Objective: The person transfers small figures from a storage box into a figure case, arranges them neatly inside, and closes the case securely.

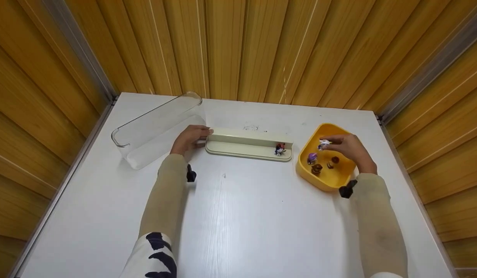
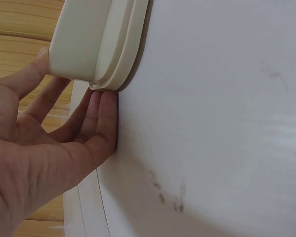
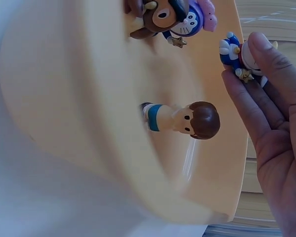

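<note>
A long cream display base [image 1: 246, 149] with a raised back ledge lies mid-table. My left hand [image 1: 191, 139] holds its left end; in the left wrist view, the thumb [image 2: 36, 69] meets the ledge and curled fingers touch the base's end. Small figurines [image 1: 280, 149] stand at the base's right end. Over a yellow bin [image 1: 326, 182], my right hand [image 1: 346, 146] pinches a small blue-and-white figurine [image 3: 234, 57] with a whitish top. Inside the bin are a purple-hooded figurine [image 1: 312, 158], a brown figurine [image 1: 317, 168] and a brown-haired figurine [image 3: 182, 120], which lies on its side.
To the left, a clear plastic cover [image 1: 136, 154] rests on the white table [image 1: 246, 216]. Yellow wood-look panels [image 1: 257, 50] enclose the table's back and sides.
</note>
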`<state>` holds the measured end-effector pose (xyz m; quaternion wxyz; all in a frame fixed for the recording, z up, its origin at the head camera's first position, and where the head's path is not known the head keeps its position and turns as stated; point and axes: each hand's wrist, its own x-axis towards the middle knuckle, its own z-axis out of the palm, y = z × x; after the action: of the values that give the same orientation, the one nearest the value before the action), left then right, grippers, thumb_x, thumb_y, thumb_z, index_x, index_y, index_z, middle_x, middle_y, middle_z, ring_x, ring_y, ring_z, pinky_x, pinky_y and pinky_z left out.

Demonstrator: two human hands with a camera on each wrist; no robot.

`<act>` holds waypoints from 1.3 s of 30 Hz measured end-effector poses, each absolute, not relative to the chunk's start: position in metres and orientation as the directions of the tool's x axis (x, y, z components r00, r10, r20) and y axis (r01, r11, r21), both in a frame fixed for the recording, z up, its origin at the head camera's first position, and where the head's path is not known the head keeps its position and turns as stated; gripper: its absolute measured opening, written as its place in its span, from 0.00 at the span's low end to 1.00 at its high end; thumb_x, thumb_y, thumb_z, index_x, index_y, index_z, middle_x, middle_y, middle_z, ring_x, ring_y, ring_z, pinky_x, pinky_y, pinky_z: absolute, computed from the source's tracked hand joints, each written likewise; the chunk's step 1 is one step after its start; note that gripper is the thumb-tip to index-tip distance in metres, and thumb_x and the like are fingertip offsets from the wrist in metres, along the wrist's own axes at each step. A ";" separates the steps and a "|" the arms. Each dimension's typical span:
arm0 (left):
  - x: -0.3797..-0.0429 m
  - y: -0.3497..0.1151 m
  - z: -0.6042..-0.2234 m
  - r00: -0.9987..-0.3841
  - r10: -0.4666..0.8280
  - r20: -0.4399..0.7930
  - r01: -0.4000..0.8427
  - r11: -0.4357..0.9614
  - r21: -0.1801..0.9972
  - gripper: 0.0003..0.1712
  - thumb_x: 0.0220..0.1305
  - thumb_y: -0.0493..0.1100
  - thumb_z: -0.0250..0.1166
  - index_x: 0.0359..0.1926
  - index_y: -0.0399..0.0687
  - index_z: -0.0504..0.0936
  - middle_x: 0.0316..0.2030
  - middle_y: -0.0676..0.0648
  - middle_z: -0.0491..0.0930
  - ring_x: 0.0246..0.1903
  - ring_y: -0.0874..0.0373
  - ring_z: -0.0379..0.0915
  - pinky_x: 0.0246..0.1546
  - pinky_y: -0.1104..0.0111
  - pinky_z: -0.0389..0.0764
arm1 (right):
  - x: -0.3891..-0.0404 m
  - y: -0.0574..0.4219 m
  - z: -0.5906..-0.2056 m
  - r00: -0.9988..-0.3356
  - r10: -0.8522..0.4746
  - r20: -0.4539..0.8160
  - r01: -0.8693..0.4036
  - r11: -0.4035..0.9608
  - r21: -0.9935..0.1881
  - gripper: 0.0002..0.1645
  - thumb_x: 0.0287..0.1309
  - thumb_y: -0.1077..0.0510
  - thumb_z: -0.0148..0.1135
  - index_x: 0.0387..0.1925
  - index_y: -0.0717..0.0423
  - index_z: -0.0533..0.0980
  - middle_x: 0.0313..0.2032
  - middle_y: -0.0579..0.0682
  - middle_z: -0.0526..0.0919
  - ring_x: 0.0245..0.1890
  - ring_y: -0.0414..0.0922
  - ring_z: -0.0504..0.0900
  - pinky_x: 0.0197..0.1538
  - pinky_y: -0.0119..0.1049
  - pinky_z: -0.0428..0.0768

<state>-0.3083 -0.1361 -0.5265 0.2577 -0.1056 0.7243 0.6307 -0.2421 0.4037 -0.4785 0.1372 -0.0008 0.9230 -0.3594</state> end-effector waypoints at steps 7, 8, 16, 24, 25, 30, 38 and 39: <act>-0.308 -0.136 -0.525 -0.840 0.164 -0.518 -0.490 0.181 0.853 0.32 0.68 0.48 0.69 0.70 0.44 0.73 0.64 0.44 0.76 0.62 0.50 0.73 0.64 0.57 0.75 | -0.241 0.399 -0.474 -0.964 -0.097 -0.246 0.092 0.752 -0.653 0.30 0.63 0.48 0.70 0.65 0.49 0.78 0.61 0.60 0.78 0.63 0.59 0.74 0.68 0.55 0.71; -0.307 -0.137 -0.524 -0.840 0.164 -0.517 -0.491 0.178 0.853 0.32 0.68 0.48 0.69 0.69 0.44 0.73 0.64 0.44 0.76 0.62 0.50 0.73 0.64 0.57 0.75 | -0.241 0.399 -0.473 -0.964 -0.097 -0.245 0.090 0.753 -0.652 0.30 0.63 0.49 0.70 0.65 0.50 0.78 0.61 0.60 0.78 0.62 0.59 0.74 0.68 0.56 0.71; -0.307 -0.137 -0.524 -0.835 0.171 -0.522 -0.494 0.183 0.850 0.33 0.69 0.48 0.68 0.71 0.44 0.72 0.65 0.44 0.76 0.63 0.51 0.72 0.64 0.58 0.75 | -0.241 0.396 -0.470 -0.962 -0.138 -0.235 0.048 0.764 -0.643 0.30 0.63 0.48 0.70 0.65 0.51 0.78 0.60 0.61 0.78 0.61 0.59 0.76 0.67 0.55 0.72; -0.308 -0.136 -0.524 -0.835 0.163 -0.525 -0.505 0.150 0.850 0.32 0.69 0.47 0.68 0.70 0.44 0.72 0.63 0.44 0.76 0.62 0.51 0.72 0.64 0.58 0.75 | -0.242 0.389 -0.465 -0.962 -0.153 -0.228 0.024 0.781 -0.624 0.30 0.63 0.46 0.70 0.64 0.52 0.78 0.60 0.61 0.79 0.60 0.60 0.77 0.66 0.56 0.74; -0.307 -0.136 -0.525 -0.836 0.166 -0.523 -0.504 0.147 0.851 0.32 0.70 0.47 0.68 0.70 0.43 0.72 0.64 0.44 0.76 0.62 0.50 0.72 0.64 0.58 0.74 | -0.242 0.389 -0.465 -0.961 -0.163 -0.223 0.010 0.787 -0.617 0.30 0.63 0.46 0.69 0.64 0.52 0.78 0.59 0.61 0.80 0.60 0.60 0.77 0.65 0.55 0.74; -0.307 -0.136 -0.526 -0.843 0.179 -0.507 -0.493 0.120 0.862 0.34 0.69 0.45 0.68 0.71 0.40 0.69 0.64 0.41 0.75 0.63 0.48 0.72 0.65 0.58 0.74 | -0.243 0.384 -0.464 -0.959 -0.202 -0.197 -0.046 0.803 -0.594 0.27 0.66 0.47 0.68 0.62 0.52 0.80 0.57 0.60 0.83 0.57 0.58 0.80 0.62 0.54 0.78; -0.311 -0.136 -0.527 -0.837 0.171 -0.519 -0.501 0.140 0.854 0.35 0.68 0.46 0.69 0.71 0.42 0.69 0.65 0.42 0.75 0.63 0.49 0.72 0.65 0.57 0.74 | -0.243 0.380 -0.458 -0.956 -0.204 -0.211 -0.045 0.812 -0.582 0.24 0.66 0.50 0.68 0.62 0.51 0.80 0.57 0.60 0.83 0.55 0.57 0.81 0.62 0.54 0.78; -0.311 -0.136 -0.528 -0.836 0.169 -0.523 -0.504 0.140 0.852 0.35 0.68 0.46 0.69 0.71 0.42 0.70 0.65 0.42 0.75 0.63 0.49 0.72 0.65 0.57 0.74 | -0.242 0.379 -0.457 -0.956 -0.207 -0.208 -0.051 0.814 -0.579 0.24 0.67 0.51 0.68 0.61 0.52 0.80 0.56 0.60 0.83 0.54 0.56 0.81 0.62 0.54 0.78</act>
<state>-0.3115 -0.1360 -0.5276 0.2612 -0.1182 0.7084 0.6449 -0.2424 0.3787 -0.4574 0.1317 -0.0684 0.9431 -0.2975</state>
